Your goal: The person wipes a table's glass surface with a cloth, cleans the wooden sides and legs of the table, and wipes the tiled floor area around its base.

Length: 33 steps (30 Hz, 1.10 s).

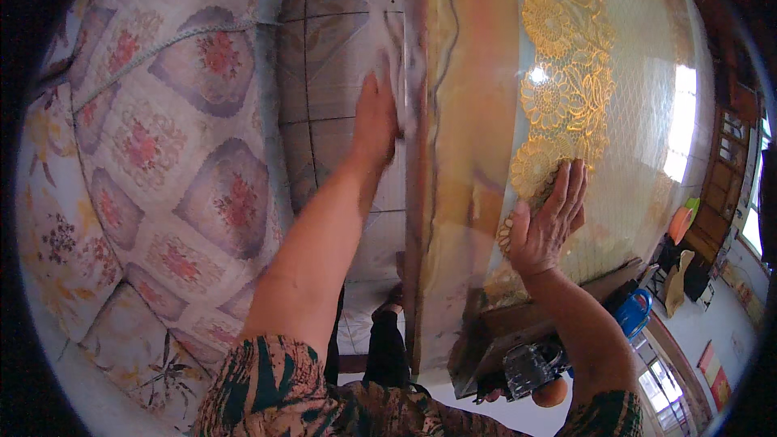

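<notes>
My right hand lies palm down on a glossy clear table cover, its thumb apart from the fingers. Beneath the palm runs a gold lace-patterned band with flower shapes. My left hand is blurred beside the table's long edge, with its fingers extended away from me. Whether it touches that edge or pinches anything there cannot be made out.
Left of the tiled floor is a padded surface with a floral cover, crossed by a thin cord. Below the table's near end are a dark plastic bag and a round orange object. A blue plastic object stands at right.
</notes>
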### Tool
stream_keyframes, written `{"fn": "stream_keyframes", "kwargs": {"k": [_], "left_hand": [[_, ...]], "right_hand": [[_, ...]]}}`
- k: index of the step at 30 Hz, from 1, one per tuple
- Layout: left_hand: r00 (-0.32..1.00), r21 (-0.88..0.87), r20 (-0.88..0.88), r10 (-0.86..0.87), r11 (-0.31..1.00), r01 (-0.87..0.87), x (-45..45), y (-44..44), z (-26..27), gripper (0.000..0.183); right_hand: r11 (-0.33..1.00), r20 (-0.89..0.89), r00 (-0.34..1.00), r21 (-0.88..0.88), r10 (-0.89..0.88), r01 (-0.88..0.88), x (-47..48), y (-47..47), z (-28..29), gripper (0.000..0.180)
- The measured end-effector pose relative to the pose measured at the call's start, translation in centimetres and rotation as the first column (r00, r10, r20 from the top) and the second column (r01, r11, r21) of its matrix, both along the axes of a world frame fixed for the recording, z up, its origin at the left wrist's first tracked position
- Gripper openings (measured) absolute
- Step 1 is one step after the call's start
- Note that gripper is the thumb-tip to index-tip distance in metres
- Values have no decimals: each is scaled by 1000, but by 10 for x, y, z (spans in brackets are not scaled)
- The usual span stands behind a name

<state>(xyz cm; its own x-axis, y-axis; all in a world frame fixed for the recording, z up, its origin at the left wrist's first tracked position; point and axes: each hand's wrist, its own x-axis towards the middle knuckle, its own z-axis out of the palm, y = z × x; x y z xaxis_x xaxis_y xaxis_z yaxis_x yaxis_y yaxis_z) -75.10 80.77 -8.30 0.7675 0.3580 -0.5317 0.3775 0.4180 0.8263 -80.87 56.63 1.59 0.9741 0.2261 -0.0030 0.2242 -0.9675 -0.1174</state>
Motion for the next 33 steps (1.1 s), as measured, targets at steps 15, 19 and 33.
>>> {"fn": "stream_keyframes", "kwargs": {"k": [15, 19, 33], "left_hand": [[954, -720, -262, -145, 687, -94, -173, -50, -94, 56], [948, -731, -264, -176, 678, -77, -31, -10, -114, 55], [978, -390, -66, -196, 908, 155, 38, 24, -46, 47]], "right_hand": [[1000, -27, 1000, 0, 1, -1, 1, 7, 5, 75], [1000, -30, 999, 9, 16, -15, 1, 4, 5, 77], [999, -78, 997, -30, -30, 28, 3, 2, 9, 79]]}}
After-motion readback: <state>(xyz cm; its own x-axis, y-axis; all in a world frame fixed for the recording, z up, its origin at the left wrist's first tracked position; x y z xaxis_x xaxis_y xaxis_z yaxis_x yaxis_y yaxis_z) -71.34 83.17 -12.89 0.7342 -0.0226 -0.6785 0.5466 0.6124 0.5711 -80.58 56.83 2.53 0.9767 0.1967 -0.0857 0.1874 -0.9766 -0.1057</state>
